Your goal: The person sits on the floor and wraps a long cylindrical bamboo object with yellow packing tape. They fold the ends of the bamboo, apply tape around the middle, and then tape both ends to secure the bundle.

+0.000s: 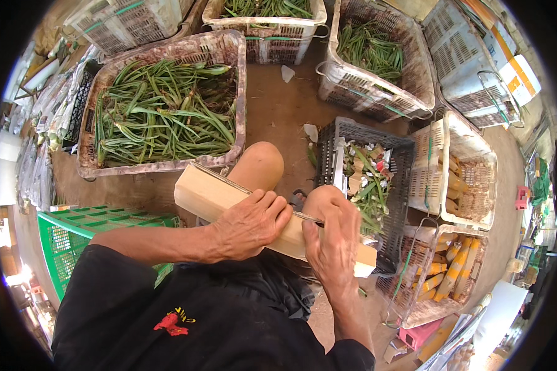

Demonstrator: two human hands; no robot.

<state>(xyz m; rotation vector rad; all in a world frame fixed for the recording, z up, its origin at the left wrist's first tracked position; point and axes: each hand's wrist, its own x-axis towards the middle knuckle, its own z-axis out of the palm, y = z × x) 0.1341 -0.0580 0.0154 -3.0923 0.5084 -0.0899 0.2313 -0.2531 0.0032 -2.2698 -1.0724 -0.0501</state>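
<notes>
A long, pale tan box, seemingly cardboard (199, 194), lies slantwise across my lap and knees, its left end farther off than its right. My left hand (252, 226) is closed over its middle, with the fingers curled at the far edge. Close to the right end, my right hand (335, 242) grips the box with bent fingers and the thumb at the far edge. A dark gap or strip runs along that edge between my hands. What is inside the box is hidden.
Ahead on the left stands a dirty crate (241, 93) of long green leaves. A black crate (408, 162) with leaf scraps and litter is beside my right knee. Stained crates (428, 172) line the right, one holding yellow-wrapped bundles (457, 269). A green crate (68, 247) sits left.
</notes>
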